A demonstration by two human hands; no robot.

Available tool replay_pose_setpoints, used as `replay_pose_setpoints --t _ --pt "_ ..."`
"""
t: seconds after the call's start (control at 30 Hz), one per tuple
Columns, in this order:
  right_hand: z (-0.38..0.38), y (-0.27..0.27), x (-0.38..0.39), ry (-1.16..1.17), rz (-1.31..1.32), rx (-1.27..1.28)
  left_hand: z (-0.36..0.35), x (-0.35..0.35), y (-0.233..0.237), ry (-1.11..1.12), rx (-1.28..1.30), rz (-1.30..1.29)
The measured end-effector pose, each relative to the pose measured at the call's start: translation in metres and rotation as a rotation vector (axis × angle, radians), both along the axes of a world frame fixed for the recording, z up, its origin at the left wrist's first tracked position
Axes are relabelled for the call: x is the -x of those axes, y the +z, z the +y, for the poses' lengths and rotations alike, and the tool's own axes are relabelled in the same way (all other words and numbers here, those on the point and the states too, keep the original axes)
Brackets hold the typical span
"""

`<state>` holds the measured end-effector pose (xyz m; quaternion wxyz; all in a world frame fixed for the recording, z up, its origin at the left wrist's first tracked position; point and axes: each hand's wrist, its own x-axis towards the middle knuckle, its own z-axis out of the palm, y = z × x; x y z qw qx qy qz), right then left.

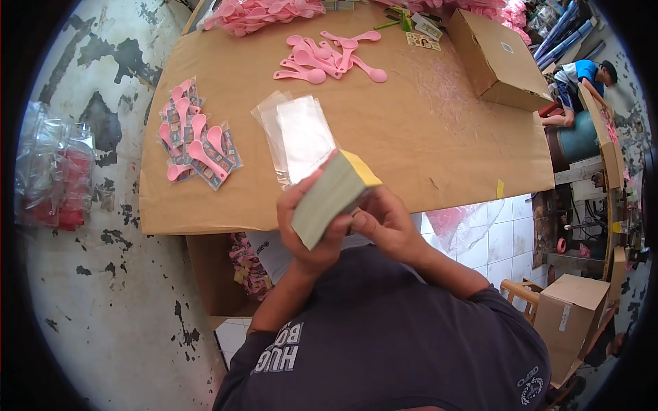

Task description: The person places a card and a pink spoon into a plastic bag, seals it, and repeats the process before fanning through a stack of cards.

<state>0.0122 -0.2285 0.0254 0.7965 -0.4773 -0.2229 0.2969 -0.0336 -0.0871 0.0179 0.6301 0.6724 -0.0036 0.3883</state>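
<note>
In the head view, my left hand [317, 256] wraps round a thick stack of cards [327, 198], holding it tilted above the table's near edge. The stack's long side looks grey-green and one end is yellow. My right hand [392, 225] grips the lower right side of the same stack, its fingers partly hidden behind it. Just beyond my hands, a pile of clear plastic bags [301, 133] lies on the brown-covered table [425, 157]. Pink spoons packed in bags with printed cards [195, 140] lie to the left. Several loose pink spoons [329, 58] sit farther back.
A cardboard box [497, 61] stands at the table's back right. A larger heap of pink spoons [264, 14] lies at the far edge. An open box [223, 274] of packed pieces is below the table. Another person [582, 79] works at far right.
</note>
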Motion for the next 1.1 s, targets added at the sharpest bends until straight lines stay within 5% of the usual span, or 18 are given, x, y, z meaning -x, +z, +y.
replay_pose_setpoints --t 0.13,0.2,0.4,0.5,0.57,0.67,0.77,0.93,1.0,1.1 --pt "0.009 0.003 0.008 -0.033 -0.068 -0.043 -0.007 0.000 -0.002 -0.018 0.155 -0.022" --pt "0.011 0.001 0.011 -0.082 -0.106 -0.045 -0.003 -0.011 -0.009 -0.134 0.011 -0.242" --pt "-0.004 0.005 -0.011 -0.210 -0.107 0.027 -0.008 -0.023 -0.002 -0.251 0.082 -0.092" --pt "-0.018 0.020 -0.054 -0.262 -0.415 0.168 -0.003 -0.024 -0.003 -0.265 0.034 0.001" --pt "-0.035 0.037 -0.073 -0.384 -1.258 0.761 0.005 -0.027 -0.001 -0.251 -0.034 0.003" --pt "-0.042 0.044 -0.085 -0.397 -1.522 1.057 0.006 -0.032 0.009 -0.273 -0.413 0.260" --pt "-0.048 0.045 -0.090 -0.295 -1.653 1.227 -0.005 -0.042 -0.002 -0.321 -0.520 0.377" --pt "-0.049 0.032 -0.092 -0.278 -1.594 1.134 -0.020 -0.050 -0.009 -0.280 -0.652 0.286" --pt "-0.052 0.030 -0.091 -0.269 -1.504 1.084 -0.021 -0.049 0.004 -0.406 -0.359 0.436" --pt "-0.056 0.023 -0.088 -0.282 -1.393 0.983 -0.021 -0.049 0.010 -0.434 -0.293 0.489"
